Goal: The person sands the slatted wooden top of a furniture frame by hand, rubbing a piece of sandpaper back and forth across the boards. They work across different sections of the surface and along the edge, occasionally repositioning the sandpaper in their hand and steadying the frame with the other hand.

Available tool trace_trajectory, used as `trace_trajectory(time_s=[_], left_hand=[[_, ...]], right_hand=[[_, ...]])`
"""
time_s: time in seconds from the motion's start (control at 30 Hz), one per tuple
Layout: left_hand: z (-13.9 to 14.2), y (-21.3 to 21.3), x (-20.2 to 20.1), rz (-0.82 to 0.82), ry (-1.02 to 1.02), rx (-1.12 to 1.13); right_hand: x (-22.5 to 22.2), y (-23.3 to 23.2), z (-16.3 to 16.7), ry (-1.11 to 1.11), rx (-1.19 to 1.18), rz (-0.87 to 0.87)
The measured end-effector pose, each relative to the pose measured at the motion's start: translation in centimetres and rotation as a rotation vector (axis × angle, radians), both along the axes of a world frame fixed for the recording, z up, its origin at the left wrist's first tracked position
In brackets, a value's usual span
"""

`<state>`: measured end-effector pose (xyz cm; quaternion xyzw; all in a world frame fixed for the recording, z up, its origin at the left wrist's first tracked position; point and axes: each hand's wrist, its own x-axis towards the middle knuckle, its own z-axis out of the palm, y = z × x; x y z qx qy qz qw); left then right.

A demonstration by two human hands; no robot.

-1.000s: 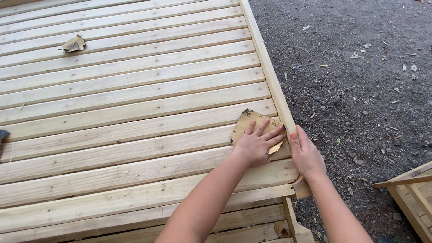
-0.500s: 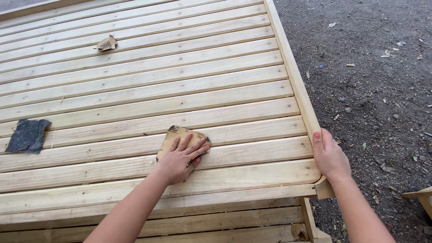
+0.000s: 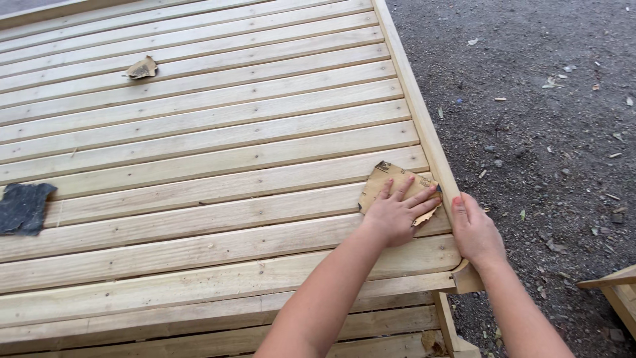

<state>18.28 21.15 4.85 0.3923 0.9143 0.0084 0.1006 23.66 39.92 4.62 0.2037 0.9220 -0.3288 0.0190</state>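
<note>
My left hand (image 3: 395,215) lies flat, fingers spread, on a tan sheet of sandpaper (image 3: 386,181), pressing it onto a pale wooden slat close to the right side rail. My right hand (image 3: 476,232) grips the rounded corner of that side rail (image 3: 424,126). The slatted wooden panel (image 3: 199,152) fills most of the view.
A crumpled brown scrap of sandpaper (image 3: 141,67) lies on the far slats. A dark grey abrasive piece (image 3: 24,207) rests at the left edge. Gravelly dark ground (image 3: 543,113) runs along the right. Another wooden frame's corner (image 3: 613,285) pokes in at lower right.
My left hand slid the sandpaper along the slats to the left and has come back to the right end by the rail. My right hand stayed on the rail corner.
</note>
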Motion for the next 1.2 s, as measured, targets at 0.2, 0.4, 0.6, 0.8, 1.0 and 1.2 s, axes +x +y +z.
trace_trajectory(time_s=[0.2, 0.4, 0.6, 0.8, 1.0, 1.2], left_hand=[[0.0, -11.7, 2.1, 0.047, -0.04, 0.064], [1.5, -24.4, 3.6, 0.194, -0.128, -0.077], [0.2, -13.1, 1.1, 0.061, -0.09, 0.053], [-0.3, -0.1, -1.0, -0.047, -0.03, 0.018], [-0.7, -5.9, 0.9, -0.018, -0.055, 0.069], [2.1, -23.4, 4.0, 0.175, -0.091, -0.02]], right_hand=[[0.1, 0.3, -0.4, 0.001, 0.012, -0.011], [-0.3, -0.3, 0.1, -0.031, 0.051, 0.001], [-0.5, -0.8, 0.9, -0.093, 0.052, 0.008], [-0.5, -0.3, 0.3, -0.036, 0.024, 0.012], [-0.2, 0.4, -0.7, 0.025, -0.009, 0.012], [-0.2, 0.0, -0.3, 0.013, 0.0, 0.009]])
